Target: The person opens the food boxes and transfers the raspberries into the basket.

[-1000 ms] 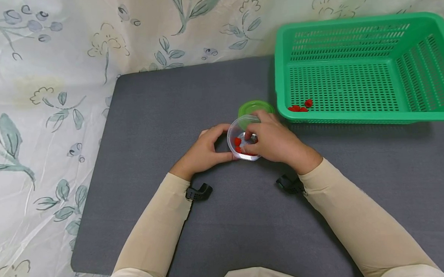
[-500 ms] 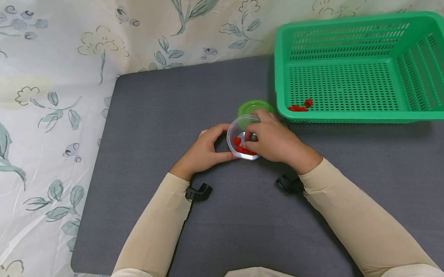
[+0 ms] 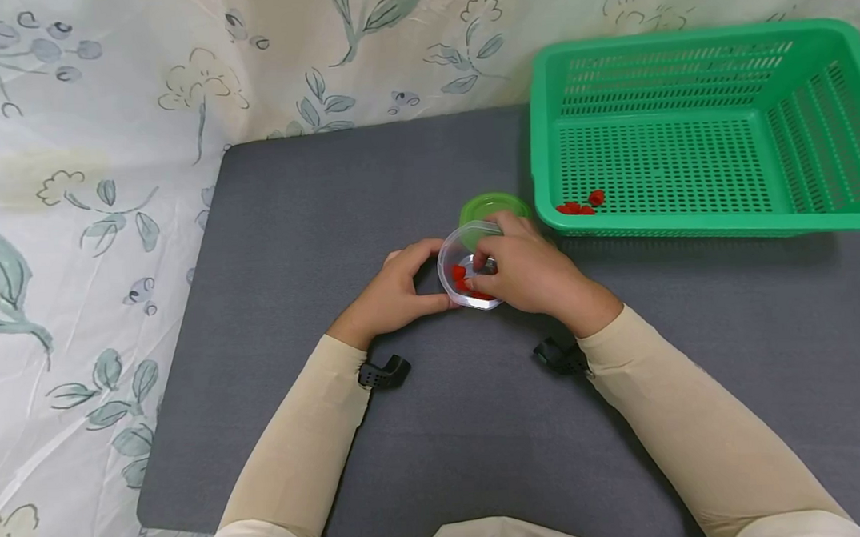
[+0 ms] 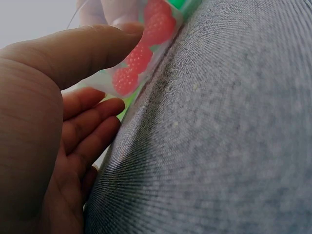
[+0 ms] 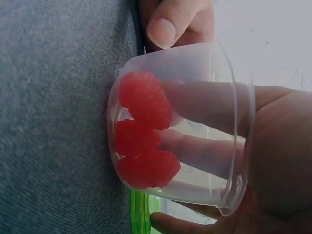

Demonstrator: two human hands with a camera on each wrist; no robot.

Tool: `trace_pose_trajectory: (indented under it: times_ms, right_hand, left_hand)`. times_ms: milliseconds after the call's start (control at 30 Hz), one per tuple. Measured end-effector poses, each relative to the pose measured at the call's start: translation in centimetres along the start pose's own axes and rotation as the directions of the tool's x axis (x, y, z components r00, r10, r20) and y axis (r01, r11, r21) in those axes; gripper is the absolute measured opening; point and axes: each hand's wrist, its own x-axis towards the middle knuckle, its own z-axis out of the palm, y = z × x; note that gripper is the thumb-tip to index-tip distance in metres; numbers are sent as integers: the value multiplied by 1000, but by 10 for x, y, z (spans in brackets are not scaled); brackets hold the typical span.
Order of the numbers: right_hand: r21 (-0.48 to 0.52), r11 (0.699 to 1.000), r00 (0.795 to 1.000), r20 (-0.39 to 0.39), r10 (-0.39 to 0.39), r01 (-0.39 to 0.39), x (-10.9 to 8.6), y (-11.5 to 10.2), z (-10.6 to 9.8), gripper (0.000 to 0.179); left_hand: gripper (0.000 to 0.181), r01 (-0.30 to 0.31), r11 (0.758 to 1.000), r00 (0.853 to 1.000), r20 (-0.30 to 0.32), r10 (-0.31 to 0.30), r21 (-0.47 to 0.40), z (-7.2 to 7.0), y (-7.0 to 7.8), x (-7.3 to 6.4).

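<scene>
A clear plastic cup (image 3: 448, 277) stands on the dark table, with several red raspberries (image 5: 145, 100) at its bottom. My left hand (image 3: 401, 292) holds the cup from the left, thumb on the near side and fingers towards the far side. From the right, my right hand (image 3: 534, 273) reaches over the rim, its thumb and fingers curled down inside and pinching at a raspberry. Through the cup wall in the right wrist view, fingertips meet the berries. A round green lid (image 3: 490, 205) lies just behind the cup, partly covered by the cup and right hand.
A large green perforated basket (image 3: 659, 228) stands at the back right, close to the lid. Several raspberries (image 3: 575, 208) lie in its near left corner. Patterned cloth (image 3: 79, 316) hangs beyond the table's left and back edges.
The fingers of my right hand have shifted slightly inside the cup, uncovering then partly covering berries. My left hand, the cup, lid and basket stay where they were.
</scene>
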Motion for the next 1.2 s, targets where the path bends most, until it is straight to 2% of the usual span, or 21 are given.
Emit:
trace_pose_trajectory:
  times_ms: [567,1033,1200]
  right_hand:
    - [-2,1000,1000,-15,-1,1,0,0,0,15]
    - [-2,1000,1000,-26,-7,7,1,1,1,15]
    - [4,1000,1000,-27,-16,16,2,2,1,17]
  left_hand:
    - [68,-9,1000,1000,-4,9,-17,0,-1,0]
    - [67,-28,1000,1000,-3,28,9,0,0,2]
    - [67,-8,1000,1000,-6,8,-15,1,-2,1]
